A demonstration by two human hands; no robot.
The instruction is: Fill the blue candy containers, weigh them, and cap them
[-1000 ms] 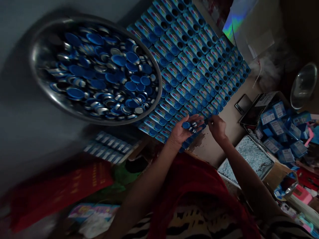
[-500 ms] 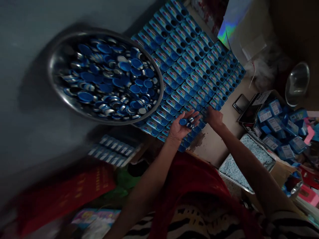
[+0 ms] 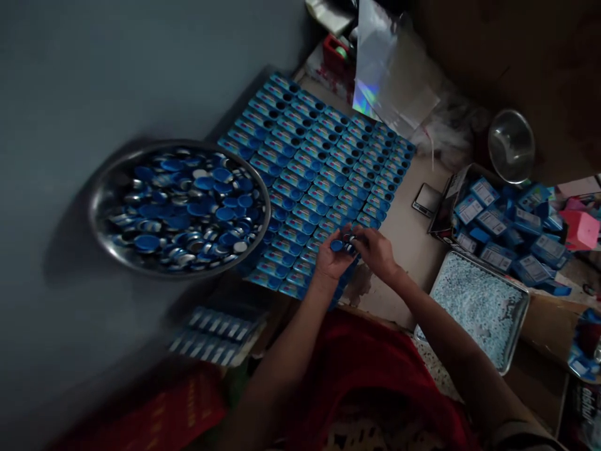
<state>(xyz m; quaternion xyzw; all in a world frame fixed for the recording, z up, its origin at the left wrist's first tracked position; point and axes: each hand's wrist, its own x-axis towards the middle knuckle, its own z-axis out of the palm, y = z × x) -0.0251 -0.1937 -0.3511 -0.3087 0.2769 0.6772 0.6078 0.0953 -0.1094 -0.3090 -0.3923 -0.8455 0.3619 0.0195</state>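
My left hand (image 3: pixel 329 258) is palm up, cupped round several small round blue-and-silver tins (image 3: pixel 336 245). The fingertips of my right hand (image 3: pixel 375 250) are closed at those tins, over the left palm; what they pinch is too small to make out. Both hands are above the near edge of a slanted grid of blue packs (image 3: pixel 307 178). Many packs have a blue disc at one end, while those toward the far right show dark round holes. Left of the grid, a wide metal bowl (image 3: pixel 96 216) holds many more blue and silver tins.
On the right stand a metal tray (image 3: pixel 516 326) of pale blue pellets, a carton of blue boxes (image 3: pixel 498 219), a small scale (image 3: pixel 426 199) and a clear bowl (image 3: pixel 511 147). Plastic bags (image 3: pixel 389 81) lie behind. Stacked packs (image 3: pixel 211 335) sit lower left.
My right hand has moved from the packs to the left palm, and its fingers now meet the tins there. The camera view has shifted, with the bowl and grid lower in the picture.
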